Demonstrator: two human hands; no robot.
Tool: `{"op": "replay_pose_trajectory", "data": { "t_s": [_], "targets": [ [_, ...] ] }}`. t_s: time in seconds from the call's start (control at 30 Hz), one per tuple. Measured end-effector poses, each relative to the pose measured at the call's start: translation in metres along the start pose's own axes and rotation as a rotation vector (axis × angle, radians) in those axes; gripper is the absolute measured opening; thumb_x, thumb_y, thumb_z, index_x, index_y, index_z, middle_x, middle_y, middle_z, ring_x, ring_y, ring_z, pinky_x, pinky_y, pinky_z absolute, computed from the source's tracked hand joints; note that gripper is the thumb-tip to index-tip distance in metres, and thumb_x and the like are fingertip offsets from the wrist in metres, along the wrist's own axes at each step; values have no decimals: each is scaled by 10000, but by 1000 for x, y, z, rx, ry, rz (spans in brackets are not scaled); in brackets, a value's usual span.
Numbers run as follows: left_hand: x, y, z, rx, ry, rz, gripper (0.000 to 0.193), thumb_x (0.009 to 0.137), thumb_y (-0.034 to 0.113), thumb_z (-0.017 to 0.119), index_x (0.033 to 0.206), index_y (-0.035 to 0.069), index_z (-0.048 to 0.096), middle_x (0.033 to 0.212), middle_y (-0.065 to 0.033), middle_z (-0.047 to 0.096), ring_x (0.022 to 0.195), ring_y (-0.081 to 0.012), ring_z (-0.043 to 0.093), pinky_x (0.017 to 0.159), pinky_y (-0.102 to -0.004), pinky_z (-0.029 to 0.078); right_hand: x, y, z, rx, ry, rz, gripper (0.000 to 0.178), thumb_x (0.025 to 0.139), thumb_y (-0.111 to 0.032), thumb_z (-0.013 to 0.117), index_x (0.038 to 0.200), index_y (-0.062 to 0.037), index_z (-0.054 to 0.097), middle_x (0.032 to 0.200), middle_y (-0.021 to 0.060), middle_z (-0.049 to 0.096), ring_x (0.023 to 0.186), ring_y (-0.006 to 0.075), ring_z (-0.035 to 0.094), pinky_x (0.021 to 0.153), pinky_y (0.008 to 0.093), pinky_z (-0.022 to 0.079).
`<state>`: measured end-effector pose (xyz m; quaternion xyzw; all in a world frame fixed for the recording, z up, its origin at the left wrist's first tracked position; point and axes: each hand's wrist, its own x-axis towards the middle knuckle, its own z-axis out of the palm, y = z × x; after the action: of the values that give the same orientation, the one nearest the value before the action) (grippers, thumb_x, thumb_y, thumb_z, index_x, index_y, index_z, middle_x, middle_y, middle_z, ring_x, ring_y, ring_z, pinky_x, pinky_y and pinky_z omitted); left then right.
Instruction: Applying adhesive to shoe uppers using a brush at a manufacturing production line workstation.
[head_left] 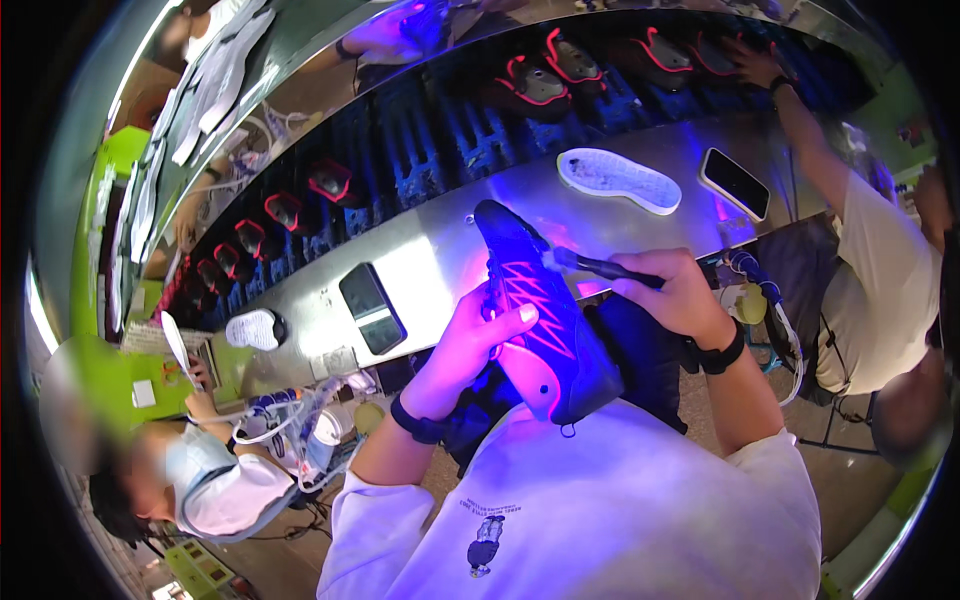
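Observation:
My left hand point(460, 342) grips a dark shoe upper point(585, 365) with glowing pink zigzag lines on its side, its thumb pressed on the upper. The upper is tilted, its toe pointing toward the metal bench and its heel toward my chest. In my right hand point(682, 292) is a brush point(622, 271) with a dark handle, held in closed fingers. Its pale bristles are at the upper's right edge near the toe; whether they touch cannot be made out for certain. Violet light falls on both hands and the upper.
On the metal bench point(450, 235) lie a white sole point(622, 182), a phone point(735, 184), a dark flat device point(373, 308) and another sole point(252, 330). Behind runs a blue-slatted rack point(410, 150) with several red-edged uppers. A co-worker's arm point(815, 140) reaches over it; another person point(215, 475) sits left.

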<state>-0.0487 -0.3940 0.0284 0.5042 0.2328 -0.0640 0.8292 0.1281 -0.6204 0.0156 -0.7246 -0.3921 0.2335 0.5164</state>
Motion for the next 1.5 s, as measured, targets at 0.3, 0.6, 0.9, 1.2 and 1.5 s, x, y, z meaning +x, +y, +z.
{"op": "replay_pose_trajectory", "data": {
  "t_s": [0.3, 0.6, 0.9, 1.2, 1.5],
  "targets": [
    [-6, -11, -26, 52, 45, 129, 694, 894, 252, 777, 1414, -69, 447, 1210, -120, 657, 1052, -181, 672, 943, -322, 538, -33, 1, -9, 103, -246, 268, 336, 853, -60, 791, 1173, 19, 728, 954, 53, 753, 856, 106, 642, 793, 269, 505],
    [-20, -7, -30, -19, 149, 241, 640, 882, 225, 806, 1369, -34, 483, 1223, -122, 633, 1074, -189, 655, 926, -336, 553, -29, -48, -9, -20, -266, 349, 323, 918, -130, 740, 1204, 18, 711, 997, 90, 751, 905, 144, 658, 847, 297, 507],
    [-19, -7, -24, -134, 165, 188, 702, 896, 188, 792, 1430, -59, 408, 1297, -164, 603, 1163, -243, 642, 986, -381, 544, -37, -40, -35, -124, -319, 155, 311, 856, -56, 775, 1154, 21, 729, 943, 97, 756, 837, 162, 688, 787, 288, 527],
    [-14, -15, -19, -404, 55, -7, 423, 1018, 308, 603, 1314, 9, 559, 1161, -119, 697, 1019, -218, 709, 902, -366, 580, -33, -48, -42, -266, -153, 13, 321, 772, 28, 750, 1093, 20, 736, 806, 111, 701, 725, 192, 670, 703, 287, 499],
    [-38, -13, -13, -643, -46, -152, 555, 1035, 444, 530, 1396, 24, 492, 1208, -169, 681, 1038, -271, 708, 854, -414, 609, -10, -85, -43, -393, -126, -163, 371, 740, 82, 741, 1106, 21, 734, 782, 114, 676, 714, 187, 671, 681, 295, 497]
  ]
}}
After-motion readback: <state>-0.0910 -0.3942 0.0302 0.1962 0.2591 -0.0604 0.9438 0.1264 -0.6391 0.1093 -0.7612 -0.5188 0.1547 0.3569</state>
